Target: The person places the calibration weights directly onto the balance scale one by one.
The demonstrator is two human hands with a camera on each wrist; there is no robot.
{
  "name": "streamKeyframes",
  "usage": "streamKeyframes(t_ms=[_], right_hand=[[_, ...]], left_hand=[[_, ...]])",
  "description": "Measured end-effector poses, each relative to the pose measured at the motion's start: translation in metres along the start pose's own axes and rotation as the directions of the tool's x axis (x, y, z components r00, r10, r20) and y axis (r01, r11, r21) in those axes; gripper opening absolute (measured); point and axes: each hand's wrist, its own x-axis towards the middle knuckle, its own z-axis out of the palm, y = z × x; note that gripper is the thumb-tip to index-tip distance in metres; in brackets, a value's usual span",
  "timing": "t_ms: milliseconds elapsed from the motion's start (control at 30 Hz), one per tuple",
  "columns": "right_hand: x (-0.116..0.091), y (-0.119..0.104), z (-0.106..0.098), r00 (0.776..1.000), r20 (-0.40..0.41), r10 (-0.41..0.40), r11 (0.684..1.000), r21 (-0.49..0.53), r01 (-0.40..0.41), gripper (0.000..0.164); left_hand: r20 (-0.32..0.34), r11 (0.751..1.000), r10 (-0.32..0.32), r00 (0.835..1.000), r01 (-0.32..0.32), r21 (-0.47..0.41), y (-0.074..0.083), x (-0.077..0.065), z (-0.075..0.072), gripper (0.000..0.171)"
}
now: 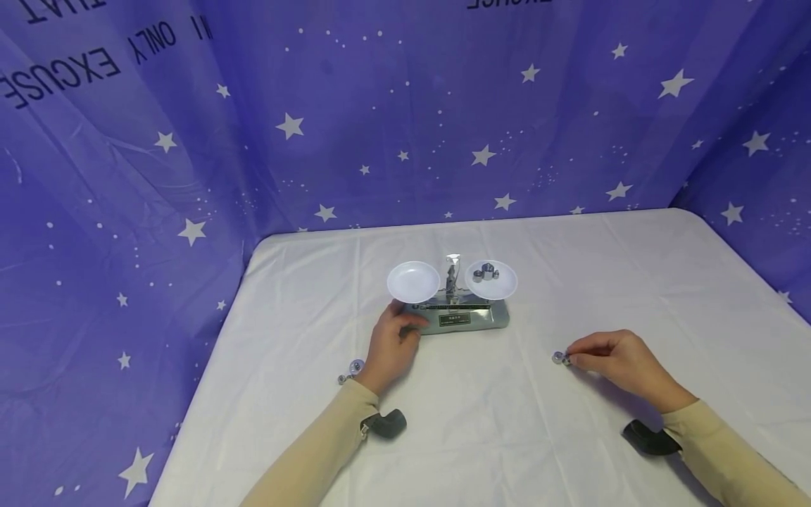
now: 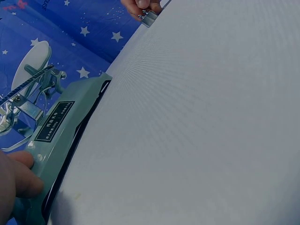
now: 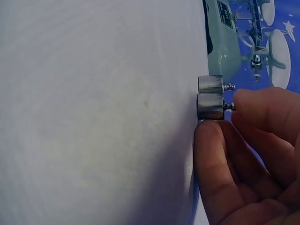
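A green-grey balance scale (image 1: 469,322) with two white pans stands on the table. My left hand (image 1: 389,348) grips the left end of its base, with fingers on the front face in the left wrist view. The left pan (image 1: 413,283) is bare; on the right pan (image 1: 503,287) stand several metal weights (image 1: 487,272) of different sizes. To the right of the scale, my right hand (image 1: 624,362) pinches a small knobbed metal weight (image 3: 211,107), one fingertip at its knob and another finger against its lower side. A second knobbed weight (image 3: 210,84) stands right beside it.
More small metal pieces (image 1: 357,366) lie left of my left wrist, partly hidden by it. A white cloth covers the table (image 1: 481,436). Behind and at the sides hangs a blue-purple curtain (image 1: 393,127) with stars. Black devices (image 1: 388,424) are strapped at both wrists.
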Motion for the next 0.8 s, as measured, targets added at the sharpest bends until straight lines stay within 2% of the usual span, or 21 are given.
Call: streamKeyframes(t_ms=[500,800], right_hand=[[0.0035,-0.0042,0.0038,0.999,0.013,-0.045,0.998,-0.044,0.046,0.01],[0.0056,-0.0054,0.0063,0.999,-0.01,-0.035,0.998,-0.05,0.035,0.007]], left_hand=[[-0.012,1.0,-0.002,1.0,0.002,0.0,-0.0007,-0.0003,0.0002,0.021],[-0.011,1.0,0.007,1.0,-0.007,-0.007,-0.0005,0.0,0.0006,0.021]])
